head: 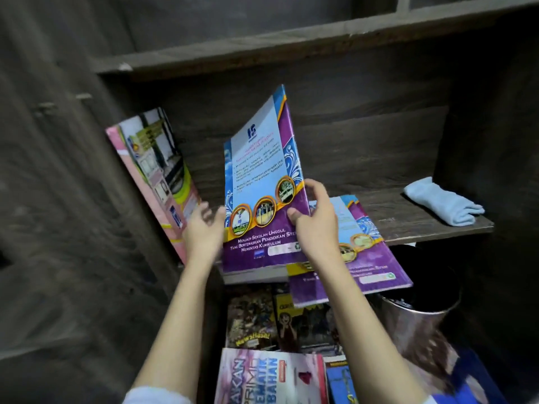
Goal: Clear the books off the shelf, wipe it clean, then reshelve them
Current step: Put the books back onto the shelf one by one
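Evidently the step in hand is reshelving: the right hand [315, 225] pinches the lower right corner of a purple textbook [259, 170], thumb on the cover and fingers behind, and holds it tilted nearly upright over the front of the shelf [408, 225]. The left hand [204, 228], at 9 o'clock of that book, is blurred, its fingers loosely spread and gripping nothing; whether it touches the cover I cannot tell. To do this well, I judge the free hand should steady the book's left edge while its foot is set fully on the board, then slide it toward 9 o'clock until it stands against the pink book [154, 176] leaning on the side wall, so neither topples. Counting: two matching purple textbooks, one held and a second textbook [364, 258] lying flat at 4 o'clock, overhanging the shelf's front edge; one pink book; one folded blue cloth [443, 202] at 3 o'clock on the shelf; at 6 o'clock, below, at least four more: two comics [253, 319], a pink-covered book [268, 380] and a blue book [341, 383]; one metal bin [417, 319] at 5 o'clock.
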### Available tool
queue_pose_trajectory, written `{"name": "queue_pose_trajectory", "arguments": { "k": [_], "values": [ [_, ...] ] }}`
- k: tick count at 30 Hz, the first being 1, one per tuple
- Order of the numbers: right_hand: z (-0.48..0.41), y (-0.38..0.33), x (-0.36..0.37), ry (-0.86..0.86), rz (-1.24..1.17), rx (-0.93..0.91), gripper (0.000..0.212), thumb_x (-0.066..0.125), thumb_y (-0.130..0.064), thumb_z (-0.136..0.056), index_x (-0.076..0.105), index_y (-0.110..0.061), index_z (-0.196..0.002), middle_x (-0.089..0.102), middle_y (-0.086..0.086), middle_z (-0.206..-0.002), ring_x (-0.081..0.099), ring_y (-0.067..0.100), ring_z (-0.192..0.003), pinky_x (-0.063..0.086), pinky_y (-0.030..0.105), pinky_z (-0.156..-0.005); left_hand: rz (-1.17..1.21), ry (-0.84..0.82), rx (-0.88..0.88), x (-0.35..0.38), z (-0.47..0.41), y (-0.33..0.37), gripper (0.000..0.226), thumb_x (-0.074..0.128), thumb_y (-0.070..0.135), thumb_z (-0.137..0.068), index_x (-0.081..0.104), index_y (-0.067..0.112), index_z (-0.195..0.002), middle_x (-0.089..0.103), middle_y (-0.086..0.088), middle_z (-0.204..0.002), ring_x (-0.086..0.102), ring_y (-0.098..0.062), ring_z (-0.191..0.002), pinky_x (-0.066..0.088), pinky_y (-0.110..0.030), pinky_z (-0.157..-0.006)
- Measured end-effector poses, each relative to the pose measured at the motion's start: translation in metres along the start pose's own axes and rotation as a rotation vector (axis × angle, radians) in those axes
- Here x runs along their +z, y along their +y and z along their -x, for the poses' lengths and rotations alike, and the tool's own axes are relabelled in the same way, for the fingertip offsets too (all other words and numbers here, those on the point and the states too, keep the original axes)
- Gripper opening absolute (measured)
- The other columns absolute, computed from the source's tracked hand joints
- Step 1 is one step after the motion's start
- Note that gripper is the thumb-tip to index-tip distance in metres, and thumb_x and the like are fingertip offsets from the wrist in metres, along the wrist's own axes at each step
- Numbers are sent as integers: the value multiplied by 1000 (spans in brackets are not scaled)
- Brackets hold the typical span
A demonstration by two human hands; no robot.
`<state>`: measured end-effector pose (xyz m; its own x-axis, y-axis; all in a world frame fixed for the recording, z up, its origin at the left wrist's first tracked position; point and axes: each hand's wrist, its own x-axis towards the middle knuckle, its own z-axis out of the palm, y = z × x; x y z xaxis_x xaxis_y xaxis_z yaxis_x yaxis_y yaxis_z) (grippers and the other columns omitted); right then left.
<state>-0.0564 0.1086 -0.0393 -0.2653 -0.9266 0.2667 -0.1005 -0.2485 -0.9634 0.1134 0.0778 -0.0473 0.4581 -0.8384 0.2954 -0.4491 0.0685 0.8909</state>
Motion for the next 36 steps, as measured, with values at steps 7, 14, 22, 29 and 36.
{"name": "queue_pose_trajectory", "arguments": {
  "k": [7, 14, 22, 29, 36],
  "values": [
    [38, -4, 62, 10, 115, -259, 50, 52, -7, -92, 44, -31, -135, 68, 14, -107, 59, 38, -95, 42, 41, -76, 256, -177, 139, -34, -34, 96, 93, 65, 68, -64, 33, 28, -142, 46, 12, -132, 49, -14, -121, 40, -43, -104],
    [56, 20, 119, 78, 270, -555, 58, 55, -2, -77, 41, -27, -127, 73, 9, -86, 66, 33, -60, 46, 32, -43, -130, -64, 331, -57, -47, 91, 104, 62, 3, -80, -13, 22, -149, 25, -4, -154, 39, -19, -131, 29, -13, -99],
    [57, 43, 145, -29, 327, -566, 71, 54, 5, -74, 38, -30, -134, 69, 5, -114, 68, 33, -78, 51, 33, -54, -229, 58, 417, -91, -41, 62, 107, 52, -2, -78, -24, 33, -144, 44, -14, -143, 60, -30, -105, 34, -12, -75],
    [40, 58, 167, -549, 294, -219, 71, 41, -2, -95, 13, -39, -148, 54, 18, -134, 54, 37, -118, 43, 37, -94, -375, 69, 500, -97, -30, 32, 107, 58, 3, -79, -20, 31, -146, 39, -8, -146, 51, -29, -120, 41, -38, -100],
    [10, 68, 185, -657, 319, -131, 74, 44, -8, -94, 9, -47, -146, 48, 15, -140, 49, 38, -123, 42, 37, -99, -468, 177, 501, -96, -27, 30, 101, 66, 8, -80, -6, 13, -151, 31, -9, -138, 52, -32, -111, 40, -39, -91]
  ]
}}
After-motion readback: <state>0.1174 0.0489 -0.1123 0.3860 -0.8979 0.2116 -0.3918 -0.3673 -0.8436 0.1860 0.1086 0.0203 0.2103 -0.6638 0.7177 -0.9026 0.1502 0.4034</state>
